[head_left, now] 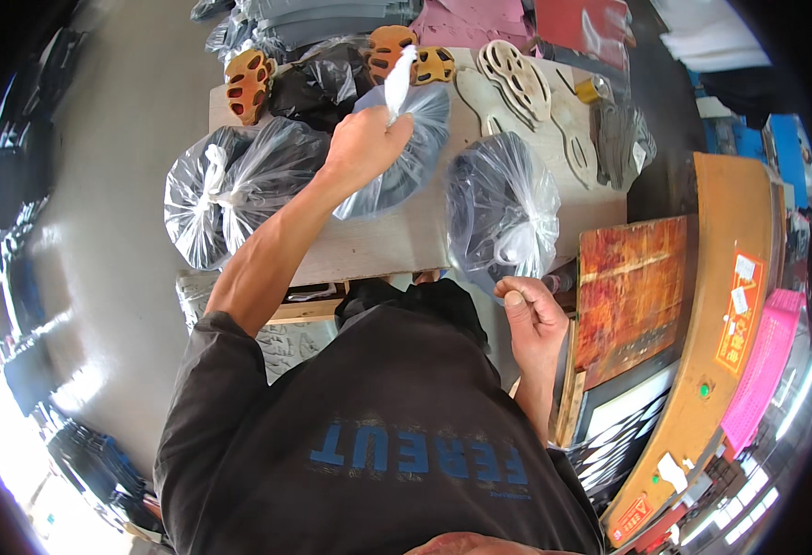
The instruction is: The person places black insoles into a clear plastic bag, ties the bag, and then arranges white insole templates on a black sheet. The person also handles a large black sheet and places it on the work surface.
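Note:
My left hand (369,146) is closed round the gathered neck of a clear plastic bag (402,176). The neck's white twisted end sticks up above my fist, and dark material shows through the bag. Nearer me, at the front right of the table, my right hand (533,316) is closed in a pinch. Anything between its fingers is too small or hidden to tell. Just beyond that hand lies a second filled bag (503,199), its top gathered into a knot. A third knotted bag (258,171) with dark contents sits left of my left forearm.
Orange cutting dies (250,85) and a black bag (321,85) lie along the table's (378,250) far side. Pale dies (517,81) and grey pieces (617,143) are at the far right. A stained board (630,291) stands beside an orange machine (734,240) on the right.

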Motion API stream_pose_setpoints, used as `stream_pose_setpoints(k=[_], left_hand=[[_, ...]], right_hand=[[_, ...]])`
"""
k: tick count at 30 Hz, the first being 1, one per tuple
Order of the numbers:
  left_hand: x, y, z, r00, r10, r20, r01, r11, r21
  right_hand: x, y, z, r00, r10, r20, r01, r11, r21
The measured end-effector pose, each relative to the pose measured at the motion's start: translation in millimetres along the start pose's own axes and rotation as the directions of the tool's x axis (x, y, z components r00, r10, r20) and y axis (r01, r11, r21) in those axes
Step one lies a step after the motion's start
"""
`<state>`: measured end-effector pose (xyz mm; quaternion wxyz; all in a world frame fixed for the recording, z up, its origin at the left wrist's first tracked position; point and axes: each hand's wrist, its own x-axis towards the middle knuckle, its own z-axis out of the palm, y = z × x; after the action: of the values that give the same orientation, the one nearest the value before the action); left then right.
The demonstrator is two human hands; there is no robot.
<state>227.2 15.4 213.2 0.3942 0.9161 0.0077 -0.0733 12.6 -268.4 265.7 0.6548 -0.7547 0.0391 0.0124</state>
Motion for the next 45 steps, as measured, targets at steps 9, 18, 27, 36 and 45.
stream_pose_setpoints(k=[9,18,27,36,45], left_hand=[[-74,64,-33,0.974,-0.216,0.061,0.215,0.819,-0.532],[-141,46,31,0.914,-0.4,0.065,0.377,0.78,-0.499],[-173,7,49,0.972,-0.212,-0.103,0.149,0.889,-0.433],[-161,-13,49,0.982,-0.128,-0.139,0.004,0.75,-0.662],[-158,0,45,0.984,-0.18,-0.011,0.155,0.878,-0.454]], right_hand=[[5,-2,-8,0.984,-0.019,0.18,-0.003,0.992,0.124],[24,8,5,0.914,0.041,0.403,-0.142,0.964,0.224],[63,7,47,0.907,0.028,0.42,-0.017,0.999,-0.03],[108,14,101,0.925,0.088,0.37,0.083,0.903,-0.421],[92,24,99,0.952,0.244,0.185,-0.23,0.969,-0.094]])
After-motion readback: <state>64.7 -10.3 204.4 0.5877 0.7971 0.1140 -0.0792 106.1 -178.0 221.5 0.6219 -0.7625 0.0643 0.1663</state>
